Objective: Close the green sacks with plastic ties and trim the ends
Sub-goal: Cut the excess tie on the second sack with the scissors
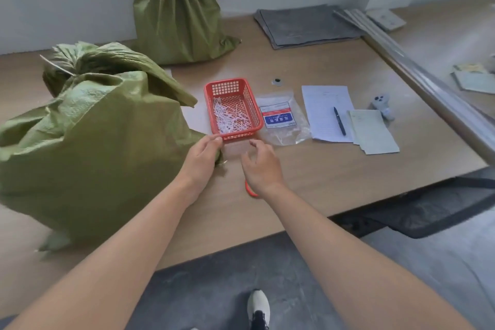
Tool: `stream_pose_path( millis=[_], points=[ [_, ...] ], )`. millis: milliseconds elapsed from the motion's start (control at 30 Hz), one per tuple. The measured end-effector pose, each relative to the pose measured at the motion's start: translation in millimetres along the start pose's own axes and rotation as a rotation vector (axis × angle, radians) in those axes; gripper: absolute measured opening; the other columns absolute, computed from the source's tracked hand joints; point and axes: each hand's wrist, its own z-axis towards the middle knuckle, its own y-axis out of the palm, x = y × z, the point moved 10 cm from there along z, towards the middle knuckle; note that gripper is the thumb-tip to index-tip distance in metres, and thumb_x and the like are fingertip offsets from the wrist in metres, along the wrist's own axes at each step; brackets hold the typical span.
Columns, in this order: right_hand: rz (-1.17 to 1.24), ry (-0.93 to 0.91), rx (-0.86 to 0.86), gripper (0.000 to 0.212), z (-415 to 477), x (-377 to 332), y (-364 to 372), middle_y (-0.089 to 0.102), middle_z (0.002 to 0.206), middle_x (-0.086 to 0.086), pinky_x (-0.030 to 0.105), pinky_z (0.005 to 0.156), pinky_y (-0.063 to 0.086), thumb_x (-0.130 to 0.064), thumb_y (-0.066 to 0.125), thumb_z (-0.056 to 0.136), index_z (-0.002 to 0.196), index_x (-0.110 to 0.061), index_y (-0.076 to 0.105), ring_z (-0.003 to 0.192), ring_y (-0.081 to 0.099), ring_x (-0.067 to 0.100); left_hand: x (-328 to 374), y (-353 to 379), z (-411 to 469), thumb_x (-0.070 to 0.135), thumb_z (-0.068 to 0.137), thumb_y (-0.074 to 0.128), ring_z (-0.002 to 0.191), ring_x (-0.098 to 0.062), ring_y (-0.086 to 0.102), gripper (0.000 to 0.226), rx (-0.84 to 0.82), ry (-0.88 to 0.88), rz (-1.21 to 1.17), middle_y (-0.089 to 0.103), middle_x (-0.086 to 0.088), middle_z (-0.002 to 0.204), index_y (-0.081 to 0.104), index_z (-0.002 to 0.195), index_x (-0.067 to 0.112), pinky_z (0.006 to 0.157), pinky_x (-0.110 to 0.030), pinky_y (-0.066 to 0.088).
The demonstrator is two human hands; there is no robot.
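Green sacks stand on the table (321,174), two of them: the near sack (88,142) at the left front and the far sack (176,16) upright against the wall. The near sack's neck is gathered, and a white tie (56,65) sticks out long from it, so it looks closed but not yet trimmed. The far sack's neck is bunched too, but it runs out of view at the top, so I cannot tell whether it is tied. A red basket (209,104) beside a clear bag of ties (281,118) holds a heap of white offcuts (230,118), which suggests that a good deal of trimming is already done. The left hand (201,158) has its fingertips at the basket's near corner; I cannot tell whether its grip pinches the rim. The right hand (261,166) hovers just beside it, grip apart and empty, above a red handle (250,190), likely the cutter.
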Motion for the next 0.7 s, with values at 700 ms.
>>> stream_pose_path(
  millis=[700],
  points=[
    [-0.338,0.264,-0.034,0.017,69.9,165.4,88.1,0.062,0.111,0.013,0.039,0.088,0.048,-0.022,0.067,0.095,0.11,-0.013,0.066,0.107,0.062,0.035,-132.3,56.1,92.0,0.022,0.107,0.048,0.127,-0.021,0.058,0.015,-0.006,-0.24,0.052,0.065,-0.01,0.134,0.062,0.113,0.023,0.095,-0.024,0.038]
  ],
)
